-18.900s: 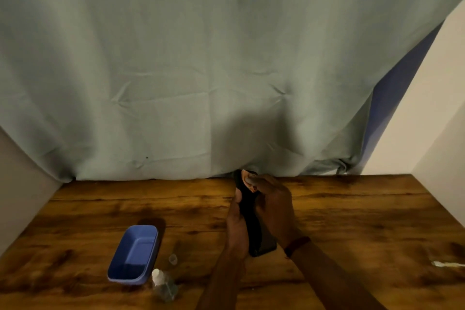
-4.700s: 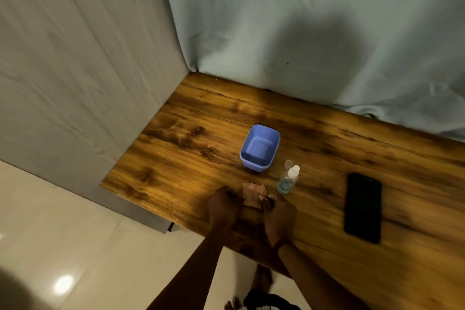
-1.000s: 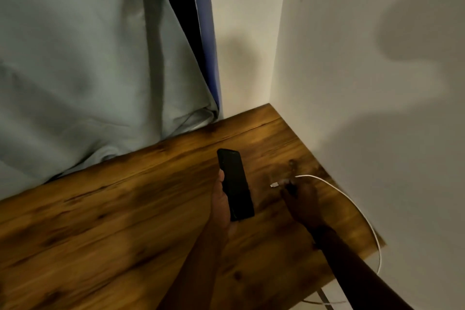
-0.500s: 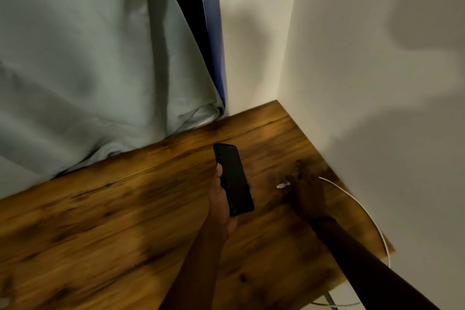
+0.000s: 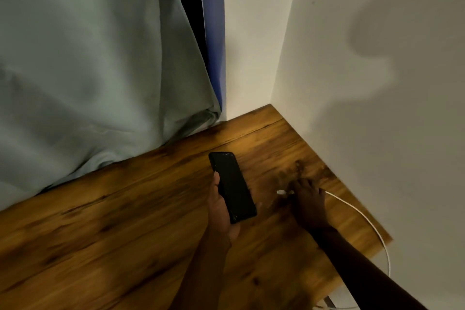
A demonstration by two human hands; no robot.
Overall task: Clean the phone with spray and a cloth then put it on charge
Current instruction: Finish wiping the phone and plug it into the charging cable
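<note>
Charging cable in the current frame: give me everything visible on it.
The charging cable is thin and white, with a small pale plug at its free end. The plug lies on the wooden table, pointing left toward the phone but apart from it, not plugged in. The right hand rests over the cable just behind the plug. From there it curves right along the table, drops over the right edge and runs down out of view.

- Wood-grain worktop [image 5: 130,229] fills the lower frame, from 6 to 9 o'clock.
- Pale green curtain [image 5: 95,58] hangs at 10 o'clock.
- White walls [image 5: 377,108] meet in a corner at 1 o'clock, shadowed.
</note>
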